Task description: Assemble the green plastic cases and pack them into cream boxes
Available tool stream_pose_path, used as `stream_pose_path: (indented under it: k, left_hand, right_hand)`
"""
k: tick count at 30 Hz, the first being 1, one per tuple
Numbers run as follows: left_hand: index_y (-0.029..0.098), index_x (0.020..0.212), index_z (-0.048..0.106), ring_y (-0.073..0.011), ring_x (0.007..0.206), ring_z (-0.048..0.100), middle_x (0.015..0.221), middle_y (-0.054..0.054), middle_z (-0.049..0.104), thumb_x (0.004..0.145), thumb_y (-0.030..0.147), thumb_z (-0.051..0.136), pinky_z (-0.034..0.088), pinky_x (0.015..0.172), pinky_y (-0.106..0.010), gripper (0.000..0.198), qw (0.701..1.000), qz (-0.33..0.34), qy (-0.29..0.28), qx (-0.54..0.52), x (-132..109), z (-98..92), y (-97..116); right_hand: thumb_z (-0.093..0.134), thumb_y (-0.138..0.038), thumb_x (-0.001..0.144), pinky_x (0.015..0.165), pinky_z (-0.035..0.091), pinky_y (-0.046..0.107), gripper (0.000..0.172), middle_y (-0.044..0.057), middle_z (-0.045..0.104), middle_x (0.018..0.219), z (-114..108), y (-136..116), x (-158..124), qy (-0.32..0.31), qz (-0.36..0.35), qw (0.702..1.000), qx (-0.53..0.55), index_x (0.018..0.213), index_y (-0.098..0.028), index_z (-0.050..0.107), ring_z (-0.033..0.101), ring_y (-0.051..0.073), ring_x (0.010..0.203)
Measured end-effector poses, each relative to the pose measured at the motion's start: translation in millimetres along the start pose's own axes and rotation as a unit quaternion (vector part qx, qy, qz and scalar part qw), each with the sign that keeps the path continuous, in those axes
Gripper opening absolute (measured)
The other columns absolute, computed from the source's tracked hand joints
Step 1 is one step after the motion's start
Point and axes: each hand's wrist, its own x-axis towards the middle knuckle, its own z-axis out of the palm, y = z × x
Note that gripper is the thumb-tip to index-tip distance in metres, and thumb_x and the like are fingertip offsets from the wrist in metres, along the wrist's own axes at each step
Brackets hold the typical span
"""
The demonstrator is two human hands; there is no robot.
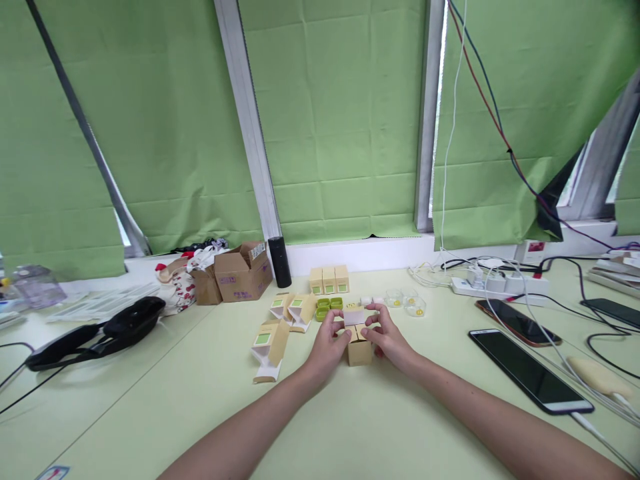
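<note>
A small tan cardboard box (360, 353) stands on the table in the middle of the head view, its top flap raised at the far side. My left hand (329, 341) grips the box's left side, thumb on the top edge. From the right, my right hand (391, 339) closes on it, thumb near the top and fingers by the raised flap. What lies inside the box is hidden. Left of my hands lie open cartons with green labels, one nearer (270, 347) and two behind. Just beyond my hands sit green square containers (329, 307).
Three closed boxes (329, 280) stand in a row at the back. Clear round containers (415, 306) with small yellow pieces lie to their right. Phones (530, 370), cables and a power strip (500, 287) occupy the right. A brown carton (243, 272), black cylinder (279, 262) and black strapped object (100, 337) stand left.
</note>
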Motion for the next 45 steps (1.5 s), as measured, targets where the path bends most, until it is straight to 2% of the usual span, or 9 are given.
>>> stream_pose_path:
  k: [11, 17, 22, 25, 31, 35, 40, 45]
  left_hand:
    - [0.023, 0.098, 0.051, -0.0214, 0.09, 0.067, 0.095, -0.004, 0.072, 0.084, 0.04, 0.075, 0.047, 0.079, -0.03, 0.033, 1.0, 0.002, -0.011, -0.005, 1.7, 0.0, 0.4]
    - [0.023, 0.094, 0.052, -0.0208, 0.089, 0.065, 0.091, -0.003, 0.071, 0.083, 0.043, 0.076, 0.045, 0.078, -0.029, 0.034, 1.0, -0.005, -0.007, 0.004, 1.9, 0.3, 1.9]
    - [0.023, 0.094, 0.051, -0.0217, 0.092, 0.065, 0.093, -0.003, 0.071, 0.082, 0.041, 0.077, 0.046, 0.081, -0.03, 0.034, 1.0, -0.01, -0.011, -0.012, 1.3, 0.6, 3.9]
    - [0.023, 0.094, 0.053, -0.0214, 0.094, 0.064, 0.092, -0.002, 0.069, 0.082, 0.038, 0.076, 0.045, 0.082, -0.029, 0.03, 1.0, -0.014, -0.006, -0.005, 1.1, 1.0, 4.5]
    - [0.022, 0.089, 0.054, -0.0192, 0.085, 0.063, 0.084, 0.0, 0.068, 0.077, 0.032, 0.074, 0.044, 0.079, -0.028, 0.026, 0.999, -0.025, -0.007, -0.047, 0.3, 0.8, 9.0]
    - [0.023, 0.089, 0.059, -0.0207, 0.09, 0.062, 0.089, -0.001, 0.065, 0.08, 0.04, 0.069, 0.045, 0.082, -0.03, 0.022, 0.999, -0.002, 0.002, -0.047, -0.8, -1.6, 13.1]
    - [0.023, 0.092, 0.061, -0.0208, 0.09, 0.058, 0.09, -0.002, 0.061, 0.085, 0.054, 0.069, 0.044, 0.082, -0.03, 0.032, 1.0, 0.02, 0.007, -0.01, -2.5, -2.7, 14.3]
    - [0.023, 0.097, 0.059, -0.0202, 0.086, 0.058, 0.087, -0.001, 0.062, 0.083, 0.062, 0.072, 0.043, 0.081, -0.03, 0.044, 1.0, 0.02, -0.008, -0.006, -3.5, -1.9, 12.5]
  right_hand:
    - [0.072, -0.042, 0.076, 0.044, 0.037, 0.02, 0.052, 0.001, 0.047, 0.106, -2.3, 3.2, 0.5, 0.003, -0.052, 0.999, -0.003, 0.121, -0.029, 0.049, 0.053, 0.013, 0.069]
    - [0.061, -0.035, 0.087, 0.053, 0.041, 0.024, 0.027, 0.005, 0.054, 0.106, -6.2, -4.9, -5.0, 0.014, -0.168, 0.984, -0.053, 0.112, -0.025, 0.059, 0.054, 0.017, 0.08]
    - [0.06, -0.036, 0.094, 0.065, 0.048, 0.029, 0.018, 0.006, 0.059, 0.107, -6.9, -11.6, -10.9, 0.016, -0.236, 0.965, -0.111, 0.108, -0.026, 0.063, 0.056, 0.02, 0.088]
    - [0.061, -0.034, 0.094, 0.064, 0.048, 0.029, 0.014, 0.005, 0.058, 0.104, -6.4, -12.9, -12.1, 0.016, -0.253, 0.959, -0.131, 0.105, -0.026, 0.063, 0.056, 0.02, 0.086]
    - [0.061, -0.03, 0.094, 0.062, 0.047, 0.031, 0.009, 0.006, 0.059, 0.103, -7.0, -13.6, -13.4, 0.011, -0.279, 0.948, -0.151, 0.101, -0.026, 0.063, 0.055, 0.019, 0.079]
    - [0.062, -0.029, 0.092, 0.062, 0.047, 0.032, 0.004, 0.006, 0.058, 0.099, -7.5, -14.0, -14.4, 0.01, -0.291, 0.942, -0.168, 0.096, -0.026, 0.062, 0.055, 0.02, 0.078]
    - [0.061, -0.027, 0.091, 0.062, 0.046, 0.034, 0.0, 0.006, 0.056, 0.095, -7.8, -13.2, -15.5, 0.002, -0.307, 0.932, -0.191, 0.091, -0.026, 0.061, 0.053, 0.021, 0.076]
    - [0.062, -0.023, 0.089, 0.063, 0.045, 0.034, 0.005, 0.005, 0.056, 0.093, -7.8, -13.6, -17.3, 0.0, -0.309, 0.928, -0.209, 0.09, -0.027, 0.06, 0.053, 0.022, 0.076]
